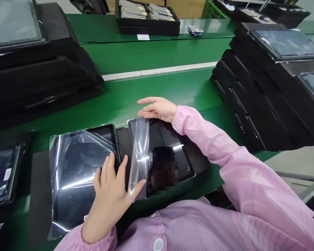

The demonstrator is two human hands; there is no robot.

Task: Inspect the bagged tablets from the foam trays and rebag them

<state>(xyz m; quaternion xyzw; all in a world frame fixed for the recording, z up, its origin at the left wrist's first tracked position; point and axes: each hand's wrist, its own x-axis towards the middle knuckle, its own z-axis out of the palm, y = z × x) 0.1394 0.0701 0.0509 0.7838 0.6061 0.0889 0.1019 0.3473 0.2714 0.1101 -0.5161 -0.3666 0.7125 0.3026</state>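
Note:
Two dark tablets lie side by side in front of me. The left tablet point(78, 174) is covered by clear film, with the film folded back at its upper right corner. On the right tablet point(167, 157), a strip of clear film point(140, 153) lies folded along the left edge, and the rest of the screen is bare and glossy. My left hand point(113, 184) has its fingers spread over the left tablet's right edge, its thumb at the lower part of the film strip. Near the top edge of the right tablet, my right hand point(158, 108) is open with fingers extended left.
Tall stacks of black trays point(256, 94) with tablets on top stand at the right, and more black trays point(36, 76) at the left. Beyond the green worktop point(157, 83) is a black box point(149, 26) of grey items, beside small cards point(194, 30).

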